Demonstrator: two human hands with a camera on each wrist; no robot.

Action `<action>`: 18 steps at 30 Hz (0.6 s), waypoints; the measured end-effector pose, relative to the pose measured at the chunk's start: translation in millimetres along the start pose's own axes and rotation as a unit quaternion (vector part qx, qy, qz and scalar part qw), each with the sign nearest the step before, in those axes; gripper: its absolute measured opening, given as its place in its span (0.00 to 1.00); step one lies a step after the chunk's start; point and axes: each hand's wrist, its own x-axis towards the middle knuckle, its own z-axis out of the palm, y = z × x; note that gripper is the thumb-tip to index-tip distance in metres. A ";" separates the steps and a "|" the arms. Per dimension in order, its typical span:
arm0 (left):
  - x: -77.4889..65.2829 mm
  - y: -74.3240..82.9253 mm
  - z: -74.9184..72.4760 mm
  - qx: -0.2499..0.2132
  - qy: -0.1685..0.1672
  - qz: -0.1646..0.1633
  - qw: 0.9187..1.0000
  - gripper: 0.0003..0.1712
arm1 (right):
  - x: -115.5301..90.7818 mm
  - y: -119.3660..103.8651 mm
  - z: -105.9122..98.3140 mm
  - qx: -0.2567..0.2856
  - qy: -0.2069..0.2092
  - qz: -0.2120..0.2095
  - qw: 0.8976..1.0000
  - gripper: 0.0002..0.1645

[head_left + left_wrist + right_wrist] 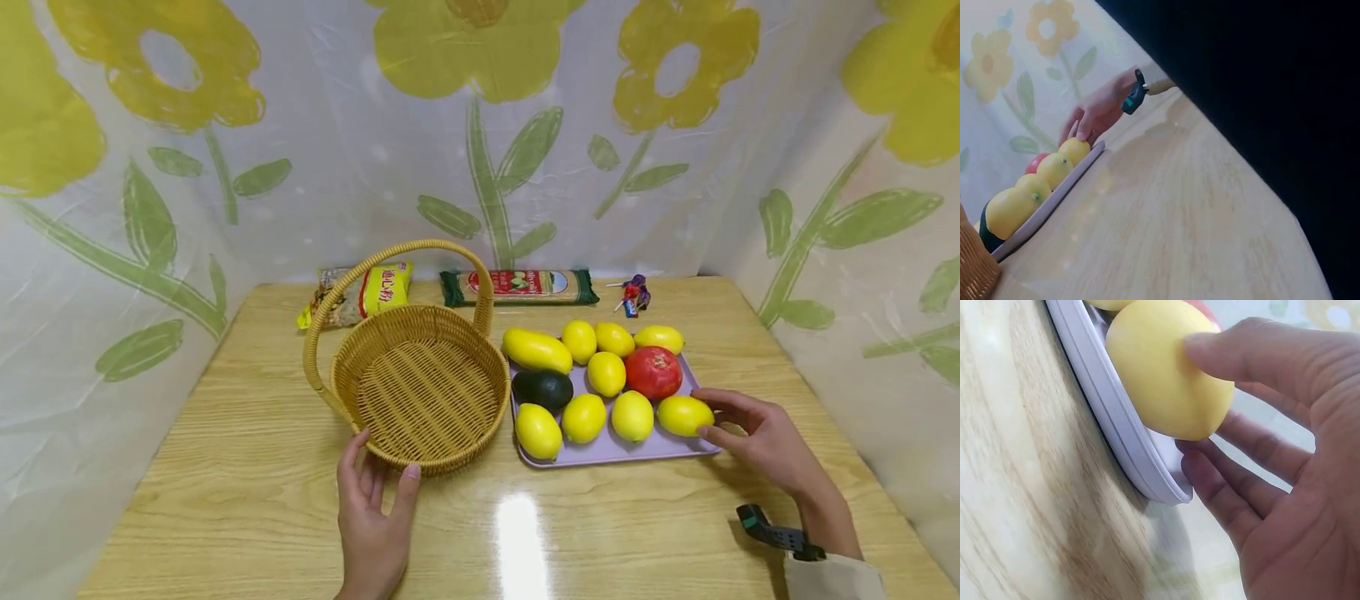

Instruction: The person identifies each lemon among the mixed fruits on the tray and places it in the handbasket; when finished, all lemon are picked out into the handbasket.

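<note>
On the right end of the lilac tray, my right hand holds a lemon between thumb and fingers. The right wrist view shows the thumb on top of this lemon and the other fingers curled behind and below it; the lemon is still at the tray's rim. My left hand touches the near edge of a round wicker basket with its fingertips, fingers loosely spread. The basket has a tall hoop handle and nothing inside. Several other lemons share the tray.
Also on the tray are a red pomegranate-like fruit, a dark avocado-like fruit and a long yellow fruit. Behind stand a yellow pasta bag, a long noodle packet and several lollipops. Flowered curtains enclose the table.
</note>
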 end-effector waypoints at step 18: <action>-0.4 -1.4 6.8 -0.007 0.028 0.014 0.999 0.45 | 9.0 -39.3 1.2 0.082 -0.018 -0.015 0.996 0.28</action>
